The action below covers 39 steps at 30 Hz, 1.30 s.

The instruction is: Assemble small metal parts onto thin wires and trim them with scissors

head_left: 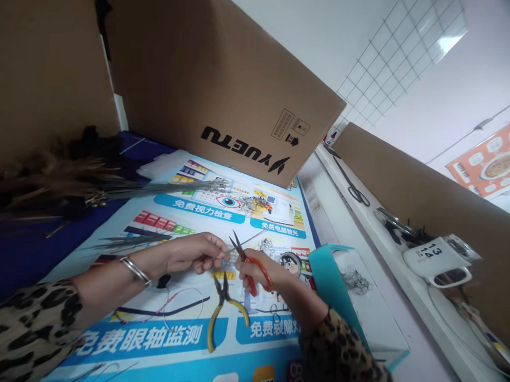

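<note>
My left hand (203,252), with a bangle at the wrist, is closed in a pinch at the middle of the table. From its fingertips a thin grey wire (251,237) runs up to the right, behind the scissor blades. My right hand (261,269) is closed around orange-handled scissors (265,278), whose dark blades point up and away, slightly parted. The fingertips of both hands are close together. Below them, pliers (218,315) with yellow handles lie spread on the printed sheet (159,311). A thin loop of pinkish wire (170,298) lies under my left forearm.
Bundles of grey wires (167,187) and dried brown stems (49,170) lie at the left. A large cardboard box (234,80) stands behind. At the right are a teal-edged box (331,277) with wire scraps, and a ledge holding a white mug (433,257) and black scissors (355,193).
</note>
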Available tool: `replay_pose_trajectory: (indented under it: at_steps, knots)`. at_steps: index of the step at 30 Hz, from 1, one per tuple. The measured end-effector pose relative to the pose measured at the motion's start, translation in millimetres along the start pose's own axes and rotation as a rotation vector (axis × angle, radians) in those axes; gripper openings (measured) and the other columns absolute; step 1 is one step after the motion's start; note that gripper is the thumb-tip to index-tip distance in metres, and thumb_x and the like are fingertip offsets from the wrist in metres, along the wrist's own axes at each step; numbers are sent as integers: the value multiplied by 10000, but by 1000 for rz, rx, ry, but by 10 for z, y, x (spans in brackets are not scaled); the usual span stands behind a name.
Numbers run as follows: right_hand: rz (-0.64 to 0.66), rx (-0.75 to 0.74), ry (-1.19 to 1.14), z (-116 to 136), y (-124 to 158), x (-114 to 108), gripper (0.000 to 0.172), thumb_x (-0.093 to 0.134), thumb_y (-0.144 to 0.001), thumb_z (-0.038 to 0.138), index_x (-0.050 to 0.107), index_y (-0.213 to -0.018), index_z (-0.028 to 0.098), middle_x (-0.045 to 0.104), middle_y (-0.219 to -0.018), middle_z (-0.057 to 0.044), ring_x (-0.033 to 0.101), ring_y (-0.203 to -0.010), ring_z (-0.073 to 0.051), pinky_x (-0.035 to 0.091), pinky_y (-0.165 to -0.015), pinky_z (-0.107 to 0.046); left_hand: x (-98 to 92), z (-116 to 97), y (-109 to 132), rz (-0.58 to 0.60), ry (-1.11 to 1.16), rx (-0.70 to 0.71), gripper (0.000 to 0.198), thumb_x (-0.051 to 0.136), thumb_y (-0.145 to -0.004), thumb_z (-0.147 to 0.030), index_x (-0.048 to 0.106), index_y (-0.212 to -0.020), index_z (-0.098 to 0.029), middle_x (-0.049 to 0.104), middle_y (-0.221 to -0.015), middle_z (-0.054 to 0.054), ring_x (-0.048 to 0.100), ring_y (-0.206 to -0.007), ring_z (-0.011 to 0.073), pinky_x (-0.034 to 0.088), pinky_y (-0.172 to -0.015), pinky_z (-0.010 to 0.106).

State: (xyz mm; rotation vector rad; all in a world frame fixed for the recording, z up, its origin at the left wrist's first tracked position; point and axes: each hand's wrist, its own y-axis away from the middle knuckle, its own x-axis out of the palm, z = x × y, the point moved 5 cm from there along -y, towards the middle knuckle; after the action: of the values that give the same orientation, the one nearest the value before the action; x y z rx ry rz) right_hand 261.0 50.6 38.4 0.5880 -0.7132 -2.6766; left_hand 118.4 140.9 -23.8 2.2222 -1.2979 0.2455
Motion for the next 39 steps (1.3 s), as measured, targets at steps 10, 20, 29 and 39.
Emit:
replay_pose_trajectory:
  at_steps: [10,20,29,39]
  knots:
    - [167,470,-148,-292,-280,32,94,536,-736,115,525,-817,162,520,-496,47,550,-380,-150,451,-385,-229,36,266,-73,-16,88,-113,119,702,-591,-140,759,-694,-135,610,-526,32,433,-368,84,205,-314,162]
    - [169,395,-288,-289,-237,88,114,583,-691,135,493,-745,180,424,-476,84,397,-375,-80,375,-366,-184,17,276,-57,-67,41,-104,123,699,-581,-184,739,-690,-143,584,-529,16,419,-379,77,198,-321,164]
    - [126,396,-300,-278,-206,108,163,596,-698,136,530,-844,168,394,-498,90,363,-386,-72,342,-346,-168,27,242,-26,-72,32,-110,136,697,-570,-197,734,-686,-136,590,-549,25,405,-383,71,198,-329,169]
    - [191,293,-245,-380,-212,100,172,650,-716,194,533,-840,169,410,-494,99,382,-366,-71,372,-343,-175,27,245,7,-72,-5,-110,151,685,-562,-203,726,-692,-138,609,-570,22,440,-391,73,250,-317,155]
